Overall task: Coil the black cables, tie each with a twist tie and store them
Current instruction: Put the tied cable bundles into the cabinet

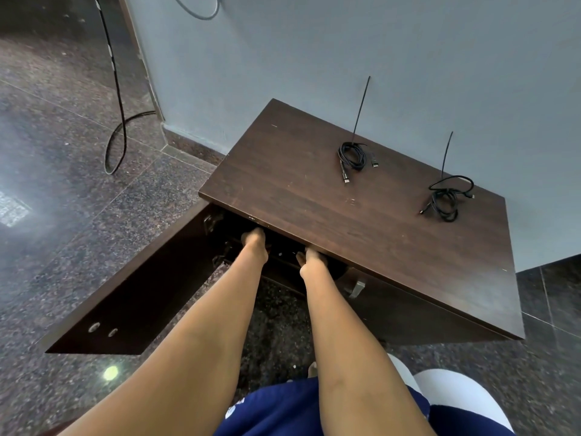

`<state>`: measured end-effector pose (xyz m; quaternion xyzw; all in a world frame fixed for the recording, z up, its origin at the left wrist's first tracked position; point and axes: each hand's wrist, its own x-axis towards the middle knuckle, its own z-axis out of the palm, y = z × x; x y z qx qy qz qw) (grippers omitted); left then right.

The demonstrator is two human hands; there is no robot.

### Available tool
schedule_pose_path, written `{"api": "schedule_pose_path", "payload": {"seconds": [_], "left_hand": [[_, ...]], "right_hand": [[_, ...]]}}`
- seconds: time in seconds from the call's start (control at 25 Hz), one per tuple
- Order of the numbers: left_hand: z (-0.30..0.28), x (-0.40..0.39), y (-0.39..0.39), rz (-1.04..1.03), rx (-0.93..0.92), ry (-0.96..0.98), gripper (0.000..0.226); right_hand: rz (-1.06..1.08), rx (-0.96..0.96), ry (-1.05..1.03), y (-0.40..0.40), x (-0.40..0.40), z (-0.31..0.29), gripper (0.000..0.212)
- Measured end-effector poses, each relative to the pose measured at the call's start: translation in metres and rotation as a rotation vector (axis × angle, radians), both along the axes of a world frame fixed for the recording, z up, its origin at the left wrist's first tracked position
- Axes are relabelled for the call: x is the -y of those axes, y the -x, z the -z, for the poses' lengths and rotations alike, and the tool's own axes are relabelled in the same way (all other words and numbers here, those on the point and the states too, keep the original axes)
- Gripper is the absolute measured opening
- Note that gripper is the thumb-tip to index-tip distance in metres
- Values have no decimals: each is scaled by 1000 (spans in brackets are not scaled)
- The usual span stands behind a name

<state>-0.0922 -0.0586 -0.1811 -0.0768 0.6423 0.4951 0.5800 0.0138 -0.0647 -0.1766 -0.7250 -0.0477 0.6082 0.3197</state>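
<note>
Both hands — left (255,239) and right (309,261) — are reached into the open cupboard below, their grip hidden, while the two coiled cables (352,156) (445,198) are left on the counter (283,184) above, up-right, nearer the right.

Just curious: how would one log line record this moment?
hands: both inside open dark wooden cabinet | left hand | right hand | two coiled black cables on top

Both bare forearms stretched forward, left hand (255,240) and right hand (309,262) side by side, fingers hidden
</note>
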Motion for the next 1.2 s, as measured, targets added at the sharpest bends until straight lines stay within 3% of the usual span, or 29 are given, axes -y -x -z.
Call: {"api": "schedule_pose_path", "payload": {"seconds": [0.36,0.56,0.84,1.2], "left_hand": [[-5,26,6,90,-127,24,51],[-25,66,6,98,0,33,51],[-108,90,1,220,-62,-105,39],[-187,33,-49,385,-151,-338,32]], "right_hand": [[-47,-149,-90,13,7,-8,36],[-131,-126,-63,20,43,-38,36],[-197,-101,-267,29,85,-96,29],[-219,25,-499,-38,31,-182,20]]}}
